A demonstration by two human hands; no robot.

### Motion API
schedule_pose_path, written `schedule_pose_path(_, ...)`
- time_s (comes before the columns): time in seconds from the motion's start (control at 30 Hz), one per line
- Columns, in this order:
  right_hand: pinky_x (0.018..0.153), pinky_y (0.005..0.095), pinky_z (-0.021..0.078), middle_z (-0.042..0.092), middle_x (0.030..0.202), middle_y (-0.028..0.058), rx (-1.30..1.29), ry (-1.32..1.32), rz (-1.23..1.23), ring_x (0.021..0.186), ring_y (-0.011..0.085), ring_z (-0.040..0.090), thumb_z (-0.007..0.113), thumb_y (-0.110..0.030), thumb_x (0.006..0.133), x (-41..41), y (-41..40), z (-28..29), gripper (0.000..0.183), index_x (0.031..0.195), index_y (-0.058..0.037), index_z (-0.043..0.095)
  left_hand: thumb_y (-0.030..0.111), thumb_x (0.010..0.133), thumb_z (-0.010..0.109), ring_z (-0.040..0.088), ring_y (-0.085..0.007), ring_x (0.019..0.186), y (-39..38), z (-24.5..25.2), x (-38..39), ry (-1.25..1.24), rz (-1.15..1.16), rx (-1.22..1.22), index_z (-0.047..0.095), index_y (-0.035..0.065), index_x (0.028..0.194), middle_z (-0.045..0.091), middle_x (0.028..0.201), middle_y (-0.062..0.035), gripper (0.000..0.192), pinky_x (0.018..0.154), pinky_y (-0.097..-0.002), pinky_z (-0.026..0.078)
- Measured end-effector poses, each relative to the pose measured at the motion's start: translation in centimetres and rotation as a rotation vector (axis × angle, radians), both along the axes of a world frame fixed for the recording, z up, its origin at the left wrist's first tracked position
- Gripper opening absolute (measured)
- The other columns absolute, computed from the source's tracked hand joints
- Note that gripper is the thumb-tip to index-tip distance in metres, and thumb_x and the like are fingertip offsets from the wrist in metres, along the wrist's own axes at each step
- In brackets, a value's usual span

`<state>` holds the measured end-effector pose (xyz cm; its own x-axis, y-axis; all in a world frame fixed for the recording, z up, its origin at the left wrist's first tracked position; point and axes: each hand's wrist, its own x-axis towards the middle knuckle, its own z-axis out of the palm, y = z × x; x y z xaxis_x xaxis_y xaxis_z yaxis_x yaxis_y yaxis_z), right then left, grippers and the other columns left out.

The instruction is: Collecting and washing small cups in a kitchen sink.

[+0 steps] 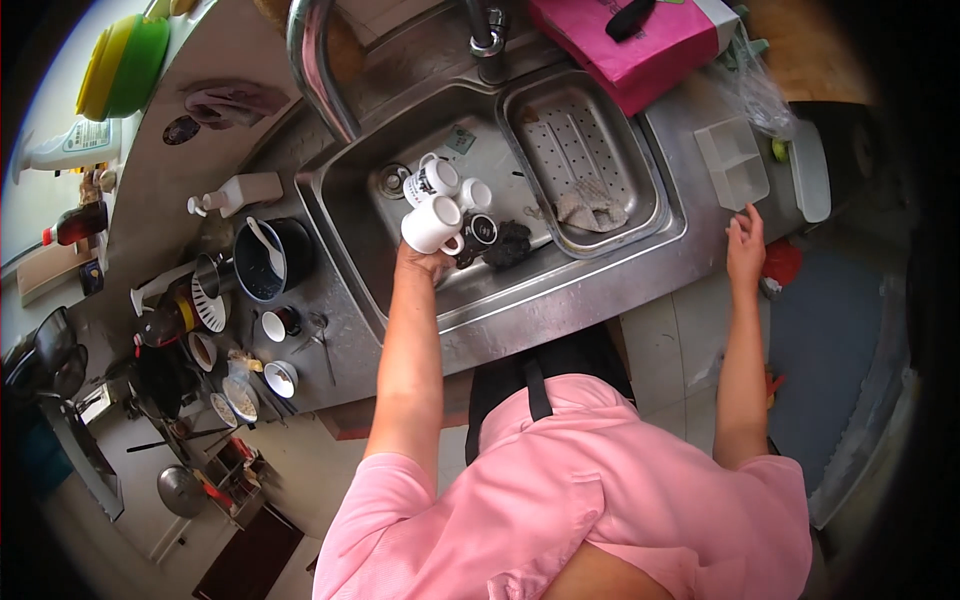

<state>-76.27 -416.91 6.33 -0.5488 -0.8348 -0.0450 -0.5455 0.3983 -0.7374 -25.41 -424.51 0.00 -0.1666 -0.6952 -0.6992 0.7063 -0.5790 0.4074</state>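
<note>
My left hand (429,259) is in the steel sink (352,247), partly hidden behind a white mug (430,225) that it appears to grip. The mug's base faces up and its handle points to the lower right. Close around it stand a white mug with dark print (435,180), a smaller white cup (475,196) and a dark cup (478,231), also bases up. A dark scouring pad (510,246) lies beside the dark cup. My right hand (745,236) holds nothing, its fingertips at the near edge of a divided translucent plastic container (733,166) on the counter.
A perforated steel drain basket (577,142) with a mesh cloth (592,206) sits at the sink's right. The faucet (319,75) arches over the back left. A pink bag (637,52) and a translucent lid (810,172) lie right; a dark pot (259,270) and several cups stand left.
</note>
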Motion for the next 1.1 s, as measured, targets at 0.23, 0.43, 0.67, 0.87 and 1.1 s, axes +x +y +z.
schedule_pose_path(0.23,0.076,0.0241,0.0462,0.054,0.106,0.0120,-0.117,-0.236,-0.166,0.082,0.0138,0.057,0.046,-0.007,0.088,-2.1,2.7,1.6,0.033,0.120,-0.0016,0.043,0.019,0.082,0.053,0.060,-0.0197,0.081,0.5,-2.4,0.5,-0.124,0.316,-0.194,0.058,0.0074,0.099,0.061,0.092,-0.0072,0.021,0.071,-0.0325,0.051)
schedule_pose_path(0.43,0.078,0.0241,0.0460,0.056,0.103,0.0112,-0.151,-0.261,-0.177,0.082,0.0119,0.057,0.046,-0.009,0.089,2.2,0.2,5.8,0.028,0.116,-0.0005,0.046,0.019,0.084,0.051,0.060,-0.0202,0.083,1.0,-2.6,3.6,-0.113,0.362,-0.259,0.058,0.0073,0.099,0.061,0.092,-0.0079,0.021,0.074,-0.0322,0.051)
schedule_pose_path(0.67,0.069,0.0225,0.0472,0.060,0.090,0.0075,-0.021,-0.433,0.147,0.072,0.0112,0.058,0.048,-0.008,0.087,13.1,-3.2,7.9,0.019,0.104,-0.0005,0.053,0.009,0.075,0.061,0.061,-0.0188,0.073,-0.5,1.7,3.4,-0.019,-0.045,0.016,0.058,0.0042,0.099,0.062,0.088,-0.0069,0.024,0.061,-0.0314,0.052)
schedule_pose_path(0.87,0.061,0.0228,0.0465,0.060,0.084,0.0076,0.129,-0.485,0.482,0.069,0.0120,0.059,0.051,-0.005,0.084,20.0,-3.5,5.9,0.013,0.095,-0.0003,0.056,0.012,0.073,0.058,0.061,-0.0304,0.077,-0.3,-6.0,5.5,-1.316,-0.894,-0.223,0.060,0.0130,0.098,0.060,0.090,-0.0147,0.025,0.066,-0.0373,0.049)
schedule_pose_path(1.1,0.058,0.0240,0.0458,0.060,0.079,0.0079,0.172,-0.304,0.591,0.064,0.0137,0.061,0.052,-0.003,0.082,22.0,-3.2,4.4,0.012,0.092,-0.0016,0.057,0.011,0.072,0.053,0.058,-0.0353,0.078,-2.5,-4.6,2.4,-1.787,-1.136,-0.419,0.057,0.0132,0.089,0.053,0.094,-0.0179,0.018,0.067,-0.0436,0.046)
